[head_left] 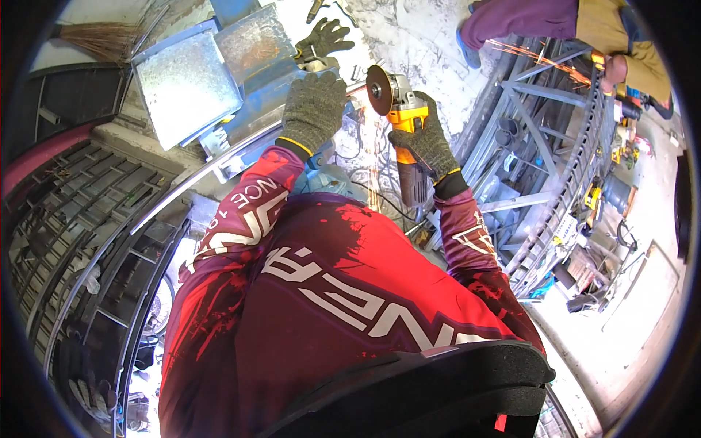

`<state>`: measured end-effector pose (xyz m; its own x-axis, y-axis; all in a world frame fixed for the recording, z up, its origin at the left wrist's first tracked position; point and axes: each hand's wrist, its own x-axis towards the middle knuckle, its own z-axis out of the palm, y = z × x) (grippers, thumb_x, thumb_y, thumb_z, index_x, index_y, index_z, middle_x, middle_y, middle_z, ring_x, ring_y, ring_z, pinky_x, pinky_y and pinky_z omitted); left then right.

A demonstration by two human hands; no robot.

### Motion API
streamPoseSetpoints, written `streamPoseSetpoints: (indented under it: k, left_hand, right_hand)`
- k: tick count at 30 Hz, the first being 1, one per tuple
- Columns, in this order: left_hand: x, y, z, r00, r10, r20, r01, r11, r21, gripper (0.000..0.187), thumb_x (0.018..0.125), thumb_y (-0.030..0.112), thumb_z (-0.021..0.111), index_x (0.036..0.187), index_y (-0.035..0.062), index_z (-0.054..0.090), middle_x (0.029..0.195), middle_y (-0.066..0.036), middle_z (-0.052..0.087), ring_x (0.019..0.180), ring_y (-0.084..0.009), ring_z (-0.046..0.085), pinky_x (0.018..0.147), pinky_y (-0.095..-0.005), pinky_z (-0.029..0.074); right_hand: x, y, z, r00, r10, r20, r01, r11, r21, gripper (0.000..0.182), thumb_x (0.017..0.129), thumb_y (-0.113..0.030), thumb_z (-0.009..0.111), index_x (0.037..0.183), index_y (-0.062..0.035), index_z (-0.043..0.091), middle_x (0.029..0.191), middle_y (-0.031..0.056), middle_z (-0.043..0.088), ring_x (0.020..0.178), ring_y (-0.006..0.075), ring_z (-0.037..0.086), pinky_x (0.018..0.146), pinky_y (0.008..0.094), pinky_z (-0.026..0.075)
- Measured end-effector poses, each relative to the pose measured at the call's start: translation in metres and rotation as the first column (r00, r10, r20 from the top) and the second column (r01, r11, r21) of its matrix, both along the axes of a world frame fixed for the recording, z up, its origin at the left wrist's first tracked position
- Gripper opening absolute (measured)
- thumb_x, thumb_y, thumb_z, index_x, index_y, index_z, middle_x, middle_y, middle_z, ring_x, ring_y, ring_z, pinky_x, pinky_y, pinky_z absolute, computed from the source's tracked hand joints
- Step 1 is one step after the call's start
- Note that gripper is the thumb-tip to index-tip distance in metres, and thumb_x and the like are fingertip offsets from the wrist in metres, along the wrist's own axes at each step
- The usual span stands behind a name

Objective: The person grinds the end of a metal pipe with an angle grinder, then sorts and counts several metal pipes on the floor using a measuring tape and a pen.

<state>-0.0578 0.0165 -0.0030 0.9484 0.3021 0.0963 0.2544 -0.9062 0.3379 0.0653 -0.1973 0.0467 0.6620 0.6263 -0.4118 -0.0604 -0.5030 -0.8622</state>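
Note:
My right hand [436, 146], in a dark grey knit glove, is wrapped round the yellow and grey body of an angle grinder [406, 119]. Its brown disc [378, 90] faces left, toward my other hand. An orange streak of sparks runs down below the disc. My left hand [314, 106], gloved alike with a yellow cuff edge, is closed at the end of a blue metal machine [270, 102]; what its fingers grip is hidden. Just beyond it, a dark glove [326, 38] with spread fingers shows over the pale floor.
A flat metal plate [188, 82] tops the blue machine at left. Steel racks of bars [73, 212] stand at far left. Right of me lie welded steel frames [540, 139]. At upper right a person [526, 18] works amid flying sparks [548, 62].

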Motion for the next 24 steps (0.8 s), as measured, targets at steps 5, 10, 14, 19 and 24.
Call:
streamPoseSetpoints:
  k: [5, 10, 14, 19, 24]
  left_hand:
    - [0.0001, 0.0004, 0.0002, 0.999, -0.002, 0.052, 0.002, 1.0, 0.006, 0.017, 0.087, 0.026, 0.061, 0.096, 0.012, 0.067, 0.1, -0.01, 0.063, 0.094, -0.031, 0.063, 0.077, -0.0484, 0.047]
    - [0.0001, 0.0008, 0.0016, 0.998, -0.004, 0.057, 0.004, 1.0, 0.004, 0.017, 0.087, 0.025, 0.061, 0.096, 0.0118, 0.067, 0.1, -0.01, 0.063, 0.094, -0.0312, 0.063, 0.077, -0.0486, 0.047]
    - [-0.0001, 0.001, 0.0002, 1.0, -0.015, 0.016, 0.015, 1.0, -0.011, 0.017, 0.088, 0.025, 0.061, 0.097, 0.012, 0.066, 0.101, -0.01, 0.063, 0.095, -0.0311, 0.062, 0.078, -0.0486, 0.046]
    - [-0.0003, 0.0, -0.002, 1.0, -0.01, 0.025, 0.01, 1.0, -0.009, 0.018, 0.088, 0.026, 0.061, 0.099, 0.0124, 0.065, 0.101, -0.01, 0.062, 0.096, -0.0312, 0.061, 0.08, -0.0487, 0.045]
    - [-0.001, 0.0002, -0.0013, 1.0, -0.013, 0.009, 0.013, 1.0, -0.014, 0.019, 0.088, 0.026, 0.06, 0.1, 0.0122, 0.065, 0.104, -0.01, 0.062, 0.098, -0.0311, 0.061, 0.081, -0.049, 0.045]
  right_hand:
    - [0.0002, 0.0015, 0.003, 0.999, -0.013, -0.047, 0.012, 1.0, -0.028, 0.088, 0.071, -0.002, 0.078, 0.144, -0.009, 0.031, 0.122, 0.0095, 0.056, 0.106, 0.0207, 0.058, 0.09, 0.0352, 0.051]
    - [0.0003, -0.0021, -0.0009, 0.999, 0.004, -0.035, -0.004, 1.0, 0.009, 0.087, 0.071, -0.001, 0.078, 0.144, -0.0097, 0.031, 0.122, 0.0095, 0.056, 0.106, 0.0209, 0.059, 0.09, 0.0346, 0.051]
    - [0.0007, 0.0004, 0.0049, 1.0, 0.026, -0.017, -0.027, 0.998, -0.058, 0.086, 0.072, 0.0, 0.078, 0.144, -0.0107, 0.031, 0.125, 0.0098, 0.056, 0.108, 0.0213, 0.058, 0.09, 0.0343, 0.052]
    - [-0.0013, -0.0003, 0.0021, 0.999, 0.002, -0.048, -0.001, 1.0, 0.018, 0.086, 0.072, -0.002, 0.079, 0.144, -0.0109, 0.032, 0.125, 0.0095, 0.056, 0.109, 0.021, 0.058, 0.09, 0.0345, 0.052]
    - [-0.0001, -0.0004, 0.004, 0.994, -0.014, -0.104, 0.016, 1.0, 0.021, 0.087, 0.072, -0.001, 0.079, 0.144, -0.0112, 0.032, 0.123, 0.0087, 0.056, 0.107, 0.0204, 0.058, 0.089, 0.034, 0.052]
